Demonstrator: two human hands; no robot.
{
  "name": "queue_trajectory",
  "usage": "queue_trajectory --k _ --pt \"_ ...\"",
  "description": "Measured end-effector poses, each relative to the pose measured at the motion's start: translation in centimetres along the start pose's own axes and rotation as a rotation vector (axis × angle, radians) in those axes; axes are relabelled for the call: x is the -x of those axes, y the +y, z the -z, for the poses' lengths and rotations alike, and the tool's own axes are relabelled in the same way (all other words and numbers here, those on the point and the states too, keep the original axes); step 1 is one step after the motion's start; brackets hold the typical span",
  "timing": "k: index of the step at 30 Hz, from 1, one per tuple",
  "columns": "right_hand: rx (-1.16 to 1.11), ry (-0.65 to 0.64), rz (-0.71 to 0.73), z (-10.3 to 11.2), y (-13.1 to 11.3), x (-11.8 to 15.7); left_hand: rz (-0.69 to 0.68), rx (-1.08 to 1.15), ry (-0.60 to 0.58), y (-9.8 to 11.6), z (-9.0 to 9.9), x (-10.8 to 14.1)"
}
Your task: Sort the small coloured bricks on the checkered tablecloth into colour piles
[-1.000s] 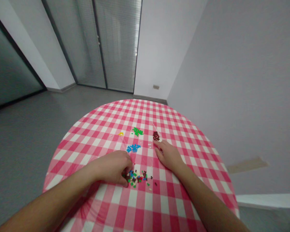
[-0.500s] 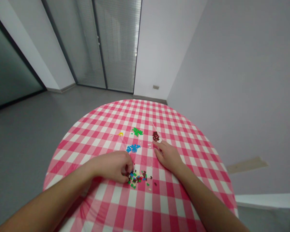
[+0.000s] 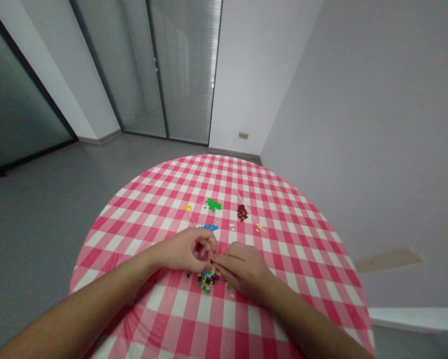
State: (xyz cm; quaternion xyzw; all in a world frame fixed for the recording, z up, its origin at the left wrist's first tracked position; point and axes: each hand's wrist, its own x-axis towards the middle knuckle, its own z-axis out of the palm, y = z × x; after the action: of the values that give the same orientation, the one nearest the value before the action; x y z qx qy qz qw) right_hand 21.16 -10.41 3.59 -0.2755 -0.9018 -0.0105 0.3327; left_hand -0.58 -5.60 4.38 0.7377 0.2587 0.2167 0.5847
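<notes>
My left hand (image 3: 188,249) is curled over the mixed pile of small coloured pieces (image 3: 209,281), its fingertips pinched together. From the right, my right hand (image 3: 242,267) meets those fingertips with its own closed fingers. Whatever lies between the fingers is too small to name. Just beyond my left hand is a blue group (image 3: 210,227), partly covered by it. Farther back lie a green group (image 3: 213,204), a dark brown group (image 3: 242,213) and a few yellow pieces (image 3: 188,208). Cream pieces (image 3: 260,227) rest at the right.
A round table with a red and white checked cloth (image 3: 164,324) carries everything. A few white pieces (image 3: 231,227) lie between the blue and brown groups. Behind the table are a glass partition (image 3: 182,75) and pale walls (image 3: 261,60).
My right hand has moved from beside the brown group back toward me, up to my left hand. My left hand has risen slightly to the right. Cream pieces at the right are now uncovered.
</notes>
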Motion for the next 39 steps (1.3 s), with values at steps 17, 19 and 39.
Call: queue_trajectory --k 17,19,39 --pt "0.041 -0.135 -0.084 0.1 1.6 0.3 -0.007 -0.059 0.045 0.2 -0.2 -0.1" --pt "0.112 -0.177 -0.236 0.7 3.1 0.4 0.008 -0.11 0.136 0.2 0.2 -0.2" --pt "0.315 -0.511 -0.444 2.3 6.9 1.1 -0.031 -0.341 0.485 -0.1 1.5 -0.2"
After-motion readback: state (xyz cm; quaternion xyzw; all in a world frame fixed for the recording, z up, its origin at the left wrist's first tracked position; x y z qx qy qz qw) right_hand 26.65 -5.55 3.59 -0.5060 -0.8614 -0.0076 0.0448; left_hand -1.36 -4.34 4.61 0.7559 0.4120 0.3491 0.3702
